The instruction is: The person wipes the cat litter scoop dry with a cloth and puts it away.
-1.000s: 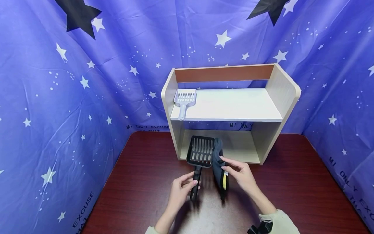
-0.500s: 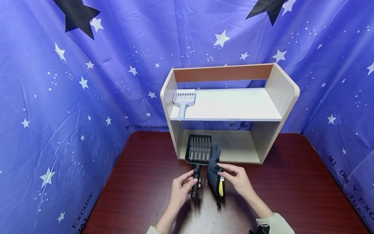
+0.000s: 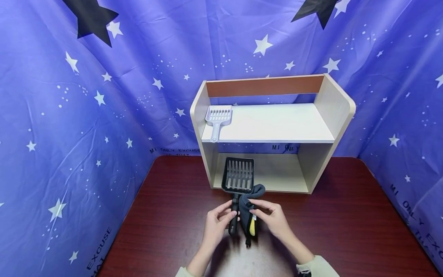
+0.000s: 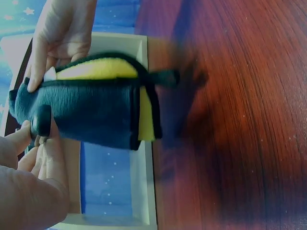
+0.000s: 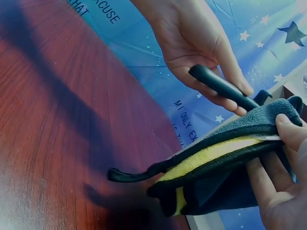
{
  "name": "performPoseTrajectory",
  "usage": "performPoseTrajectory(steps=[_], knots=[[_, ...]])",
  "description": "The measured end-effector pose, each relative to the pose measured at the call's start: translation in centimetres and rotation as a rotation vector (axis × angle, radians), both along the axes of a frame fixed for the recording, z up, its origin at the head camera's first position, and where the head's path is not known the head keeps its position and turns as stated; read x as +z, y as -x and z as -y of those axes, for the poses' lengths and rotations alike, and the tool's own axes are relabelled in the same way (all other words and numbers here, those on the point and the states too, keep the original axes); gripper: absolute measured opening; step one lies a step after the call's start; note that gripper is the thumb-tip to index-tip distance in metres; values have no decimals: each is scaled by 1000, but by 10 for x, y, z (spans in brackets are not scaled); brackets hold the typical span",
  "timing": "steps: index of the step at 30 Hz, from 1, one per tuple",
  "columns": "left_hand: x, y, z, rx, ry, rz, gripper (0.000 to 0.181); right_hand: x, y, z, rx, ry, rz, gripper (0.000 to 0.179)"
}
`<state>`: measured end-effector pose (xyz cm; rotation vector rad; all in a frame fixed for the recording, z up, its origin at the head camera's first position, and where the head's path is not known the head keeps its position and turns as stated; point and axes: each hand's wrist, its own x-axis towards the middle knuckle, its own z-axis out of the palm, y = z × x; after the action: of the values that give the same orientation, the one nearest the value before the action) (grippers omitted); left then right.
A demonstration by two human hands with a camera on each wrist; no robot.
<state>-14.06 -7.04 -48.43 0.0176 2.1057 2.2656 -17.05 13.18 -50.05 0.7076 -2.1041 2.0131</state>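
My left hand (image 3: 214, 226) holds a black slotted litter scoop by its handle (image 3: 233, 227), with the slotted head pointing away toward the shelf. Thumb and fingers of my right hand (image 3: 274, 220) pinch a folded dark grey cloth (image 3: 245, 214) right beside that handle. Black edging, a loop and a yellow inner side show on the cloth (image 4: 93, 108) in the left wrist view. In the right wrist view the cloth (image 5: 249, 120) covers part of the scoop handle (image 5: 218, 84); whether the two touch, I cannot tell.
A two-tier wooden shelf (image 3: 340, 104) stands at the back of the dark red table (image 3: 166, 215). On its upper board, at the left, lies a pale lilac slotted scoop (image 3: 216, 125). Blue star-printed curtain (image 3: 114, 96) surrounds the table.
My right hand has brought the cloth left and toward me, from beside the scoop's head down to its handle. The cloth's top now bends to the right. The left hand keeps its grip, barely shifting.
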Motion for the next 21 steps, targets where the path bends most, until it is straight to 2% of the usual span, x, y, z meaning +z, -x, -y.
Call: performPoseTrajectory(steps=[4, 9, 17, 21], knots=[[0, 1, 6, 12, 23, -21, 45, 0, 2, -9, 16, -14, 13, 27], [0, 0, 12, 15, 31, -27, 45, 2, 6, -24, -26, -32, 26, 27], [-2, -3, 17, -9, 38, -10, 45, 14, 13, -44, -143, -72, 83, 29], [-4, -4, 16, -22, 33, -6, 46, 21, 17, -48, -206, -59, 117, 30]])
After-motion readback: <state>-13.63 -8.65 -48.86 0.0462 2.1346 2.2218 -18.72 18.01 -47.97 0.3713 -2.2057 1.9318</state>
